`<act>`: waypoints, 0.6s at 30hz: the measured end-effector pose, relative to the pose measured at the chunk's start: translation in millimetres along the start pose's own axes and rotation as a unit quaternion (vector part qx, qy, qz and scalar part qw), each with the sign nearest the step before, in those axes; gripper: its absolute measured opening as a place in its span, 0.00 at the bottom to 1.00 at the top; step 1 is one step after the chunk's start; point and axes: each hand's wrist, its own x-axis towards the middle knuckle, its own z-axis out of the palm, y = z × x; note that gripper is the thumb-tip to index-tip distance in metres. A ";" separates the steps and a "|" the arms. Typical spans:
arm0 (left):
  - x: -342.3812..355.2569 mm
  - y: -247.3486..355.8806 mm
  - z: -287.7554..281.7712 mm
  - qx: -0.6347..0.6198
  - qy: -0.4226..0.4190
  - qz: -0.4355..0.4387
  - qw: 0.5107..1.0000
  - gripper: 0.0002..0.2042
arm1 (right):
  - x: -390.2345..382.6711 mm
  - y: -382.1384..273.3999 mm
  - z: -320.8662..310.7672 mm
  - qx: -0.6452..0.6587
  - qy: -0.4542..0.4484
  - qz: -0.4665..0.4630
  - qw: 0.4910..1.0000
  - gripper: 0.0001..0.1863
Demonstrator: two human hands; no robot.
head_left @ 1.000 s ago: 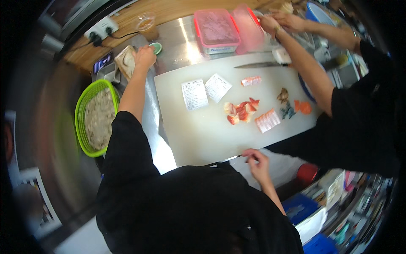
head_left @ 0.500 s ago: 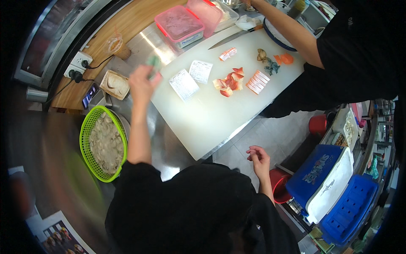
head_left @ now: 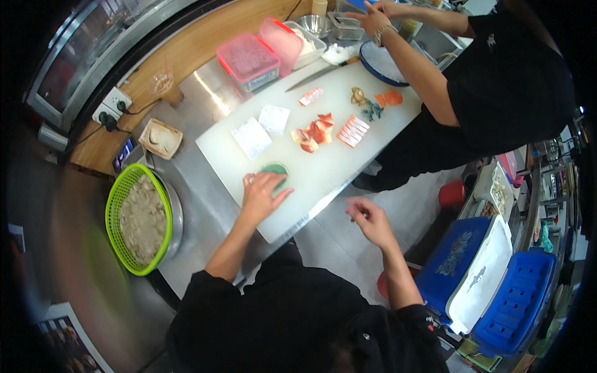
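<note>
My left hand (head_left: 262, 194) reaches over the near left part of the white cutting board (head_left: 292, 211). Its fingers lie on the near edge of a small round green dish (head_left: 275, 171), with the thumb beside it; the hand covers part of the dish. Off the board's near edge, above the floor, my right hand (head_left: 368, 221) hangs with loosely bent fingers and nothing visible in them. Two white paper slips (head_left: 252, 138) lie beyond the left hand. Red-and-white seafood pieces (head_left: 315, 132) and a row of orange-and-white sticks (head_left: 354, 131) rest farther right on the board.
A knife (head_left: 320, 76) lies along the board's far edge, near a pink-lidded box (head_left: 249, 59). At left sits a green basket (head_left: 111, 214) of greyish food. A co-worker's arm (head_left: 423, 71) crosses the far right. Blue cool boxes (head_left: 451, 261) stand at right.
My left hand has come from the far left down to the board with the green dish. My right hand has shifted slightly left, its fingers more bent. The co-worker's hands now show.
</note>
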 end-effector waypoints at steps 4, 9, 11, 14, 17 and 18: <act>11.2 -4.4 -19.1 -0.085 0.021 -0.029 0.996 0.10 | 133.3 -46.4 16.4 0.027 -0.002 -0.044 0.999 0.13; 27.7 -21.5 -49.9 -0.141 0.014 -0.060 0.988 0.09 | 359.1 -85.5 34.7 -0.120 0.165 -0.148 0.968 0.25; 34.8 -26.4 -58.7 -0.133 0.033 -0.091 0.986 0.09 | 437.8 -86.4 37.9 0.044 0.181 -0.035 0.982 0.27; 39.3 -27.4 -68.9 -0.108 0.057 -0.133 0.984 0.09 | 516.1 -79.0 45.2 -0.084 0.220 0.009 0.972 0.25; 42.8 -25.2 -71.6 -0.085 0.094 -0.178 0.976 0.08 | 533.6 -74.9 64.3 -0.146 0.171 -0.195 0.955 0.23; 46.6 -25.0 -68.9 -0.096 0.101 -0.212 0.967 0.07 | 528.1 -74.4 72.9 -0.177 0.166 -0.231 0.942 0.21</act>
